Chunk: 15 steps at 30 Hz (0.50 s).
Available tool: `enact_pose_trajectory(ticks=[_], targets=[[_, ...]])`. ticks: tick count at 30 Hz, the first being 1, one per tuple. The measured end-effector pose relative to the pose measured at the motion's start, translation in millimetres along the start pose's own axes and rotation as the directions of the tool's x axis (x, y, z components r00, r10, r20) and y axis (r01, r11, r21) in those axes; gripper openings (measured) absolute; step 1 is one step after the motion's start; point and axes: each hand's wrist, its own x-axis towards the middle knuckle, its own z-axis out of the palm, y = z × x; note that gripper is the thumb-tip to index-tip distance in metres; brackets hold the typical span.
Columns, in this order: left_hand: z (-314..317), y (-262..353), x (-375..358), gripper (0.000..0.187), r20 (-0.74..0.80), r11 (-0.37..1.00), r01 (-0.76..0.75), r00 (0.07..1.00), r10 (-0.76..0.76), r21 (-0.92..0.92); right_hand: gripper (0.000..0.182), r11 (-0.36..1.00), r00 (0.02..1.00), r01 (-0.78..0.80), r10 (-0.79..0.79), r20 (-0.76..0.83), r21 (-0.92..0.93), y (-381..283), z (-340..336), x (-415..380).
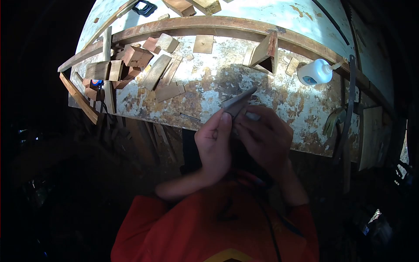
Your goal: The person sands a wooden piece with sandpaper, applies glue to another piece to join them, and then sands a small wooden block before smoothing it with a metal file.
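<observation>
Strip (239, 101): thin, grey, being pinched between both hands at the near edge of the bench (279, 94). Left hand (214, 144): fingers being held together, tips pressed against the strip. Right hand (264, 137): fingers being curled around its lower end. Blocks (139, 65) being kept at far left; bottle (316, 72) at right.

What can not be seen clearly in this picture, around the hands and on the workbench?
1. Head view: the thin grey piece is partly covered by the left hand and right hand, so its lower end is hidden.
2. The black object is cut off by the top edge.
3. Below the workbench, deep shadow hides everything.
</observation>
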Motion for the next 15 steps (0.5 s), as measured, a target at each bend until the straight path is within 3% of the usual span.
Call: enact_pose_trajectory(ticks=[2, 5, 8, 10, 13, 15], targets=[[-2, -5, 1, 0.023, 0.006, 0.999, -0.03, 1.0, 0.031, -0.027, 0.024, 0.998, 1.0, 0.003, -0.003, -0.002, -0.066, -1, -1, 3], [-9, -7, 3, 0.027, 0.06, 0.995, -0.08, 0.995, 0.084, -0.066, 0.023, 1.0, 0.998, 0.011, -0.012, 0.063, 0.022, -8, -2, 2], [-2, -2, 0, 0.026, 0.023, 0.999, -0.024, 0.999, 0.024, -0.027, 0.021, 0.997, 0.997, -0.076, 0.076, -0.024, 0.017, 1, 2, 8], [6, 1, 3, 0.026, -0.017, 0.998, -0.004, 1.0, 0.003, -0.057, 0.021, 1.0, 1.0, -0.016, 0.017, 0.004, -0.016, -6, 3, 1], [-1, -1, 2, 0.026, 0.05, 0.997, -0.068, 0.996, 0.07, -0.033, 0.022, 0.997, 0.996, -0.071, 0.072, -0.048, 0.019, 2, 5, 6], [5, -5, 0, 0.027, -0.014, 0.998, -0.055, 0.998, 0.056, 0.014, 0.022, 0.997, 0.996, -0.075, 0.076, -0.045, 0.027, 4, 4, 5]])
